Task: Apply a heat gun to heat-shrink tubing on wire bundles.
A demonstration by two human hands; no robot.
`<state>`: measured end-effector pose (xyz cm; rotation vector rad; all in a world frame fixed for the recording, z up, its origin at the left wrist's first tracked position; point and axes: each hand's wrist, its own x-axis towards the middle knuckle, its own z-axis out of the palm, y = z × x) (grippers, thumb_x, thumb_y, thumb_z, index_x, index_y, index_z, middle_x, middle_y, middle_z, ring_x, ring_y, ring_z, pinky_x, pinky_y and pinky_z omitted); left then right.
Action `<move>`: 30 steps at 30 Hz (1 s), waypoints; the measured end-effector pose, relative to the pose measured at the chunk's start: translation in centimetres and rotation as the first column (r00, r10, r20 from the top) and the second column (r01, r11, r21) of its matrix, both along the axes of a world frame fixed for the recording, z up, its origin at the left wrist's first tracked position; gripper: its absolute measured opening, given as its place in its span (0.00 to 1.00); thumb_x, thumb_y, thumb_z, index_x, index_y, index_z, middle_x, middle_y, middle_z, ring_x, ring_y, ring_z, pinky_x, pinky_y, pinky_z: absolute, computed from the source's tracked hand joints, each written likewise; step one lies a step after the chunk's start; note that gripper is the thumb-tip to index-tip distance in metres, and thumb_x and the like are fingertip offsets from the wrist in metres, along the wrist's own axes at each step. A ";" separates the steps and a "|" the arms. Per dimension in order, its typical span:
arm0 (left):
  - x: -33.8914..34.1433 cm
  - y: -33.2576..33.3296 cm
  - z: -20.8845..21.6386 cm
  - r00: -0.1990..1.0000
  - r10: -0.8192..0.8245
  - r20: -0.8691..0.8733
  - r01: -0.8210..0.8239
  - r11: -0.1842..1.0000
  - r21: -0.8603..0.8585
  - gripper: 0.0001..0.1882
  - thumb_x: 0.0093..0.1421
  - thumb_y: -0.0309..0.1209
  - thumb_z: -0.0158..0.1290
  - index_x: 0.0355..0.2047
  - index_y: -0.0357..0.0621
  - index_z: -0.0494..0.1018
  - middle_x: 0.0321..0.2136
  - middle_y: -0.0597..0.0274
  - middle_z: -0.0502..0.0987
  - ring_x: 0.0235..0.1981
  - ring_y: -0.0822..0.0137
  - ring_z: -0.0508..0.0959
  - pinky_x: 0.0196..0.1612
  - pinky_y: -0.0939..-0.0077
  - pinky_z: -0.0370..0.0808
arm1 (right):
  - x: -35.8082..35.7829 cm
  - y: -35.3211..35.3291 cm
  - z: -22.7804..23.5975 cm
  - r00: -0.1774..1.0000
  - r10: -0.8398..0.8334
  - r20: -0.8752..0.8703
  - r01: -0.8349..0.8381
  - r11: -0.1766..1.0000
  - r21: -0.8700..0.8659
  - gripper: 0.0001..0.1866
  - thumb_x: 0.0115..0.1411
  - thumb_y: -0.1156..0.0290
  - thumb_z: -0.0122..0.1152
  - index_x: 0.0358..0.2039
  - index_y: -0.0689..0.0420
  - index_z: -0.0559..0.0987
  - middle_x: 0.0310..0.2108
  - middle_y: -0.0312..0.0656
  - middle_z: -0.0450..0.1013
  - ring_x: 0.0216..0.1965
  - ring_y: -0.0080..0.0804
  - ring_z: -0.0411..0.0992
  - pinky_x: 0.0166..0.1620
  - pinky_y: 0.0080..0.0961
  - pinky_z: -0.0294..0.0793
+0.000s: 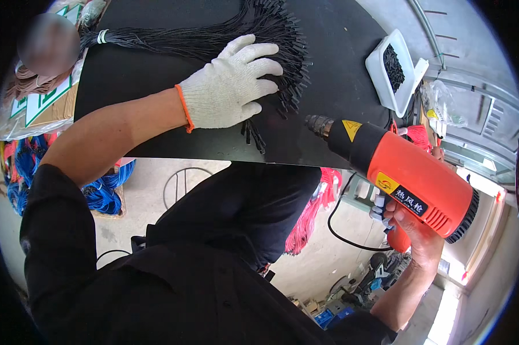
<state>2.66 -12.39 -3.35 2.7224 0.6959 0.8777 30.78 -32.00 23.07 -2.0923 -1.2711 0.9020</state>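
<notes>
My left hand, in a white knit glove with an orange cuff, lies over a bundle of thin black cables on the black tabletop. Its fingers are spread across the cables near their fanned-out ends, which carry small black sleeves. A pale tie binds the bundle further left. Bare and wrapped round the handle, my right hand holds a red hot air gun with a black front and metal nozzle. The nozzle points left toward the cable ends, with a gap between them. A few cable ends stick out below the glove.
A white plastic bin of small black pieces stands at the table's right. The gun's black cord loops below the table edge. Blue wire coils lie at left; pink wire bundles hang beyond my leg. Brown coils sit at upper left.
</notes>
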 end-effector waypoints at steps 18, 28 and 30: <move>0.1 1.4 -1.7 0.986 0.095 0.140 -0.105 0.992 0.069 0.28 0.56 0.25 0.68 0.58 0.50 0.78 0.50 0.56 0.77 0.60 0.54 0.75 0.76 0.48 0.62 | -0.1 -1.3 1.1 0.999 -0.035 0.036 0.033 0.997 0.071 0.30 0.57 0.63 0.82 0.55 0.65 0.81 0.38 0.48 0.83 0.37 0.37 0.84 0.37 0.30 0.84; -0.1 1.4 -1.4 0.981 0.086 0.174 -0.110 0.985 0.134 0.27 0.54 0.22 0.66 0.56 0.49 0.78 0.57 0.59 0.76 0.67 0.54 0.72 0.76 0.48 0.63 | -0.4 -1.1 2.4 0.998 -0.016 -0.053 0.017 1.000 0.005 0.24 0.58 0.76 0.80 0.54 0.64 0.82 0.41 0.48 0.84 0.40 0.37 0.83 0.43 0.32 0.84; 0.2 1.4 -0.8 0.978 0.064 0.198 -0.094 0.986 0.141 0.23 0.57 0.22 0.63 0.54 0.48 0.80 0.55 0.59 0.78 0.65 0.55 0.74 0.76 0.49 0.62 | -0.9 -1.3 2.6 0.996 -0.014 0.088 0.011 0.999 0.038 0.31 0.58 0.65 0.82 0.57 0.66 0.80 0.38 0.50 0.84 0.36 0.39 0.84 0.39 0.33 0.86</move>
